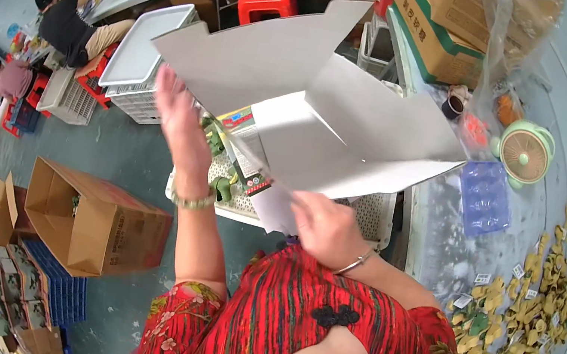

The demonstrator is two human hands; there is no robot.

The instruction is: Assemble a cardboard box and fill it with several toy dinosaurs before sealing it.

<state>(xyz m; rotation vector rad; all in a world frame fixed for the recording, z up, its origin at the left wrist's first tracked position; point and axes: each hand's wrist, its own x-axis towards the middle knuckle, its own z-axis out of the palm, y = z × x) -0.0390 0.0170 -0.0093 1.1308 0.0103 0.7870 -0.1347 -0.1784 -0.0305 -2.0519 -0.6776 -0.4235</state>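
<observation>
In front of me is a partly folded cardboard box (319, 149), plain white inside, with its panels and flaps standing up. A colourful printed outer face (245, 159) shows at its left side. My left hand (185, 125) is raised by the box's left edge, fingers stretched out and holding nothing; whether the palm touches the panel I cannot tell. At the near edge, my right hand (326, 228) is closed on the cardboard, thumb and fingers pinching it. Below lies a white perforated plastic crate (374, 223) with green items (222, 189) in it.
On the right table are a blue plastic tray (485, 197), a green fan (524, 155) and heaped yellowish tagged pieces (543, 298). An open brown carton (94, 219) stands on the floor left. Stacked white crates (146, 54) and a red stool (267, 1) stand beyond. Other people sit far left.
</observation>
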